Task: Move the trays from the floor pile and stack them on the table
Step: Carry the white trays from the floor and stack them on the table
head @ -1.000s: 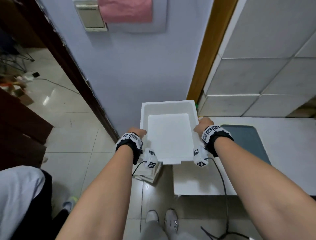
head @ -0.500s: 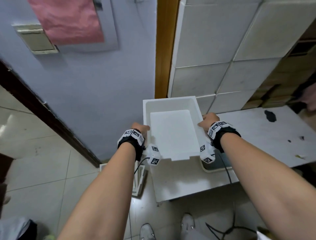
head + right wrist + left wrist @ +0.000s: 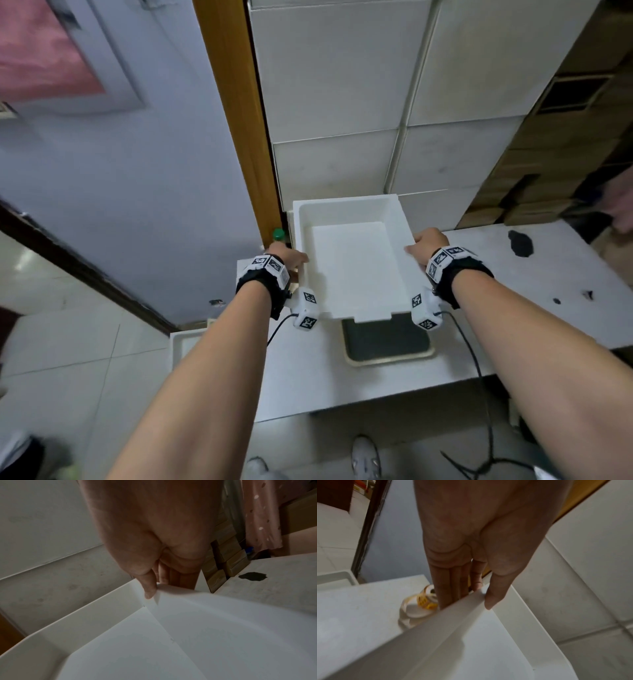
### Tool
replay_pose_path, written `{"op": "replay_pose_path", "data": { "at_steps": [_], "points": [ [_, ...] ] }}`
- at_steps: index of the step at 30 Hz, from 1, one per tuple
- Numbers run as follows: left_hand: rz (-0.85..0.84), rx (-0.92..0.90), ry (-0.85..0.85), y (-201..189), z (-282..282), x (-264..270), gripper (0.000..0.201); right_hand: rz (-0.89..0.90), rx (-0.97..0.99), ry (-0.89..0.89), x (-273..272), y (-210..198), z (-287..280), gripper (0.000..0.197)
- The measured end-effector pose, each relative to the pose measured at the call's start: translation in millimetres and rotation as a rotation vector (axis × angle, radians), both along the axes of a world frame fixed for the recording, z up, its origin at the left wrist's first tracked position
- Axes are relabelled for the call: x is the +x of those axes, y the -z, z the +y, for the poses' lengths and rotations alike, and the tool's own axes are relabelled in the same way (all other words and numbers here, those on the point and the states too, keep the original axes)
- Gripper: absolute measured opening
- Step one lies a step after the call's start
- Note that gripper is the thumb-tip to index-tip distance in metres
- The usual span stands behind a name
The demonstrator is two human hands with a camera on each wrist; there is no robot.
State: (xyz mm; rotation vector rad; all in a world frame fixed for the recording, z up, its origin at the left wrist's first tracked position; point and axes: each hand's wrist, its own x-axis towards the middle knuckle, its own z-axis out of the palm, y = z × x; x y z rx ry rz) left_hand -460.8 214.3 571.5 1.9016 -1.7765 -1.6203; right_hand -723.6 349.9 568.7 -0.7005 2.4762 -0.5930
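Both hands hold one white tray [image 3: 352, 260] up in the air over the white desk [image 3: 534, 274], near the tiled wall. The left hand [image 3: 286, 257] pinches the tray's left wall, and the right hand [image 3: 424, 245] pinches the right wall. From the head view you see a dark mat [image 3: 385, 337] on the desk, partly under the tray, and more white trays on the floor [image 3: 186, 344] by the desk's left edge. Only the left wrist view shows the thumb [image 3: 496, 592] inside the wall, the fingers [image 3: 448, 585] outside, and a blurry bottle [image 3: 419, 605] lying below. The right wrist view shows the same pinch and a black spot [image 3: 252, 576] on the desk.
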Motion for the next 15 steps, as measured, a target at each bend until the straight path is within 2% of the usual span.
{"op": "replay_pose_path", "data": {
  "at_steps": [3, 4, 6, 7, 9, 11, 14, 15],
  "points": [
    [-0.055, 0.02, -0.01, 22, 23, -26, 0.023, -0.002, 0.03, -0.017, -27, 18, 18, 0.022],
    [-0.07, 0.023, -0.014, 28, 31, -31, 0.025, -0.004, 0.039, -0.026, -33, 25, 23, 0.023],
    [-0.071, 0.051, -0.052, 41, 44, -40, 0.044, -0.023, 0.05, -0.04, -42, 40, 31, 0.024],
    [-0.067, 0.08, -0.072, 50, 48, -42, 0.044, -0.031, 0.054, -0.049, -44, 48, 36, 0.023],
    [-0.09, 0.121, -0.074, 69, 53, -48, 0.034, -0.037, 0.079, -0.053, -49, 65, 43, 0.022],
    [-0.102, 0.16, -0.087, 85, 58, -51, 0.033, -0.06, 0.12, -0.034, -53, 84, 50, 0.026],
    [-0.111, 0.197, -0.111, 150, 48, -50, 0.042, -0.081, 0.157, -0.047, -57, 107, 57, 0.028],
    [-0.122, 0.203, -0.102, 157, 51, -50, 0.045, -0.085, 0.163, -0.05, -57, 112, 58, 0.027]
  ]
}}
